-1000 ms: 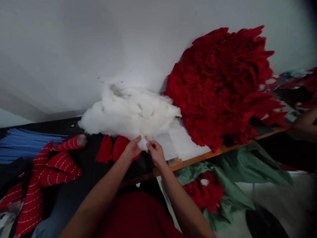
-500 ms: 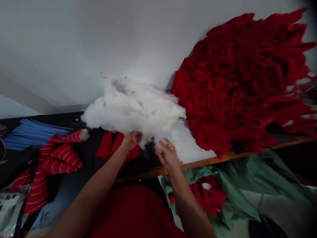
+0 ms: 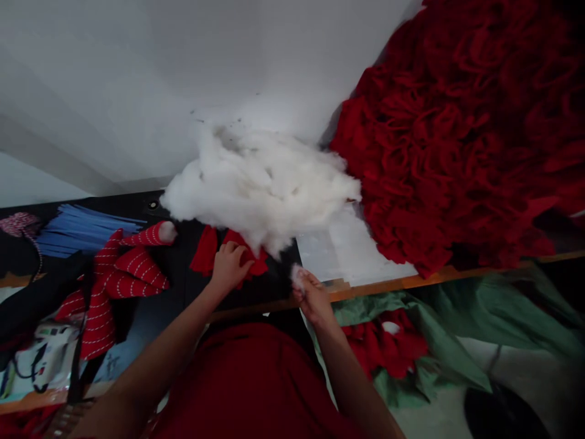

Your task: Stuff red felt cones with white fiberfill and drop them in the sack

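My left hand (image 3: 230, 266) lies over red fabric pieces (image 3: 205, 250) on the dark table top, its thumb and fingers apart and touching the cloth. My right hand (image 3: 314, 297) is at the table's front edge, pinching a small tuft of white stuffing (image 3: 297, 277). Behind both hands, a large heap of white stuffing (image 3: 267, 186) spreads against the wall, touching the back of the red pieces.
A tall pile of red fabric (image 3: 439, 140) fills the right. On the left are blue strips (image 3: 82, 228), a red stitched stuffed shape (image 3: 107, 280) and a white device (image 3: 52, 353). A green bag (image 3: 411, 311) holding red pieces hangs below the front edge.
My left hand has left the stuffing heap and moved down-left onto the red pieces. My right hand still pinches its tuft. The view has shifted, moving the fabric pile up and right.
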A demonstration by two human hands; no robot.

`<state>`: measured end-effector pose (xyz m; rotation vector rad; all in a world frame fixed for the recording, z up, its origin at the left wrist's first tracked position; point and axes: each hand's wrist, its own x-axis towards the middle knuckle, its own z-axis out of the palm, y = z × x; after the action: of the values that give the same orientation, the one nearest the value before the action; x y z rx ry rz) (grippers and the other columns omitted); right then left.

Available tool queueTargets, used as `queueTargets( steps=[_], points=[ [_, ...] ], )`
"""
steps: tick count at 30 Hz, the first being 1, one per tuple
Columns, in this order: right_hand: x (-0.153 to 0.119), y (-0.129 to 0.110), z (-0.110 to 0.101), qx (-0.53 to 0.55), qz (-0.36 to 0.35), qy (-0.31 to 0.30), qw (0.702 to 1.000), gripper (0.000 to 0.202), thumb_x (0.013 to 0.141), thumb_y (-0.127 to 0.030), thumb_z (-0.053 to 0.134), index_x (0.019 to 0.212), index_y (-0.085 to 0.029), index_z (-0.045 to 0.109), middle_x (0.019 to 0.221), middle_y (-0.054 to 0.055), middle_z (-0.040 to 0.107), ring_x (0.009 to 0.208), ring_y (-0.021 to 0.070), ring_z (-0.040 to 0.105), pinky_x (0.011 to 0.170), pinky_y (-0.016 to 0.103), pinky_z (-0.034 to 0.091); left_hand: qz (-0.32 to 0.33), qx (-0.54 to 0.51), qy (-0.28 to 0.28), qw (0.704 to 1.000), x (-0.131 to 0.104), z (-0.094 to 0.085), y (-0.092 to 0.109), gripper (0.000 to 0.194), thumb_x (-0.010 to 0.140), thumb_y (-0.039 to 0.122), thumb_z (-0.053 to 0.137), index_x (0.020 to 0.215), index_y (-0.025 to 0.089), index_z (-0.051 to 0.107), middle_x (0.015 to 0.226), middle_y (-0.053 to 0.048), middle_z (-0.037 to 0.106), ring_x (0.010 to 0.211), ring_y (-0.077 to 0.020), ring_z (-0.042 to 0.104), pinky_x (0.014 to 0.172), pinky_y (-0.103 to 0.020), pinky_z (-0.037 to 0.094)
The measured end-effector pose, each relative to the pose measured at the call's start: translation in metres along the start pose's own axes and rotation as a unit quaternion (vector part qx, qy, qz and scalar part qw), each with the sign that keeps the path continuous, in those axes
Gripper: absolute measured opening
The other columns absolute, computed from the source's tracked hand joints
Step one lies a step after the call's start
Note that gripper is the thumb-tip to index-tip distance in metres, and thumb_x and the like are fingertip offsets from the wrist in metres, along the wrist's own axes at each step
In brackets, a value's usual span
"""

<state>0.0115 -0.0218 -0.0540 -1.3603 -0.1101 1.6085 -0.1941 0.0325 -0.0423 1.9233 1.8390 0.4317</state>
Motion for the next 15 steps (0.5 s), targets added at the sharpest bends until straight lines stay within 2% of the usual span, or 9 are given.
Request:
queueTargets(
  steps=[2,3,5,7,9,11,13,15],
  points=[
    [-0.004,0.008,0.004,-0.031,-0.007,-0.021,0.999,0.03,0.052,-0.035,0.075,0.076,-0.019,0.065,0.056,-0.004,0.059,0.041,0.0055,0.044,0.037,0.017,0.036,0.005,0.111,-0.002,0.994,0.004,0.013,0.006,0.026,0.069,0.033,0.058,0.09,0.017,0.061,0.1,-0.013,0.054,0.097,-0.0309,0.047,0.079,-0.044,0.038],
    [-0.006,0.01,0.005,-0.051,-0.017,-0.038,0.998,0.031,0.054,-0.037,0.074,0.079,-0.02,0.065,0.057,-0.004,0.06,0.043,0.0063,0.046,0.039,0.018,0.037,0.002,0.133,-0.004,0.991,0.006,0.018,0.007,0.023,0.071,0.03,0.056,0.089,0.017,0.061,0.099,-0.014,0.055,0.098,-0.0315,0.047,0.078,-0.044,0.038],
    [-0.01,0.012,0.003,-0.083,-0.039,-0.076,0.993,0.034,0.058,-0.037,0.071,0.087,-0.021,0.066,0.061,-0.003,0.062,0.048,0.0081,0.048,0.044,0.02,0.039,0.007,0.124,-0.012,0.992,0.01,0.019,0.004,0.015,0.074,0.023,0.051,0.082,0.016,0.061,0.094,-0.013,0.056,0.095,-0.0295,0.048,0.078,-0.043,0.038],
    [-0.013,0.013,0.001,-0.098,-0.052,-0.1,0.989,0.035,0.06,-0.035,0.07,0.092,-0.022,0.065,0.069,-0.002,0.064,0.055,0.0092,0.052,0.05,0.021,0.042,0.023,0.092,-0.017,0.995,0.01,0.013,-0.004,0.014,0.077,0.019,0.046,0.078,0.016,0.06,0.089,-0.012,0.057,0.09,-0.0253,0.051,0.078,-0.039,0.039],
    [-0.016,0.012,0.001,-0.095,-0.05,-0.099,0.989,0.033,0.058,-0.031,0.071,0.09,-0.022,0.066,0.076,-0.002,0.066,0.06,0.0094,0.054,0.055,0.021,0.045,0.024,0.028,0.006,0.999,0.007,0.001,-0.013,0.014,0.079,0.02,0.044,0.078,0.017,0.058,0.086,-0.009,0.057,0.085,-0.0208,0.052,0.077,-0.034,0.04],
    [-0.02,0.012,0.004,-0.083,-0.041,-0.09,0.992,0.032,0.053,-0.027,0.073,0.083,-0.021,0.067,0.075,-0.002,0.066,0.059,0.0091,0.054,0.056,0.022,0.046,-0.01,-0.087,0.046,0.995,0.001,-0.012,-0.019,0.012,0.079,0.024,0.045,0.078,0.017,0.055,0.081,-0.005,0.057,0.078,-0.0173,0.053,0.073,-0.03,0.041],
    [-0.024,0.012,0.01,-0.068,-0.039,-0.087,0.993,0.032,0.049,-0.026,0.074,0.079,-0.021,0.065,0.07,-0.003,0.065,0.055,0.009,0.052,0.053,0.022,0.046,-0.067,-0.233,0.084,0.967,-0.006,-0.023,-0.021,0.011,0.077,0.028,0.048,0.078,0.018,0.053,0.073,-0.002,0.055,0.069,-0.0147,0.051,0.065,-0.027,0.041],
    [-0.029,0.011,0.018,-0.064,-0.04,-0.1,0.992,0.03,0.05,-0.026,0.074,0.078,-0.021,0.064,0.068,-0.003,0.063,0.053,0.0091,0.052,0.051,0.023,0.046,-0.107,-0.324,0.101,0.934,-0.013,-0.03,-0.018,0.012,0.076,0.029,0.049,0.08,0.018,0.05,0.068,0.0,0.052,0.061,-0.0127,0.049,0.057,-0.024,0.039]
  ],
)
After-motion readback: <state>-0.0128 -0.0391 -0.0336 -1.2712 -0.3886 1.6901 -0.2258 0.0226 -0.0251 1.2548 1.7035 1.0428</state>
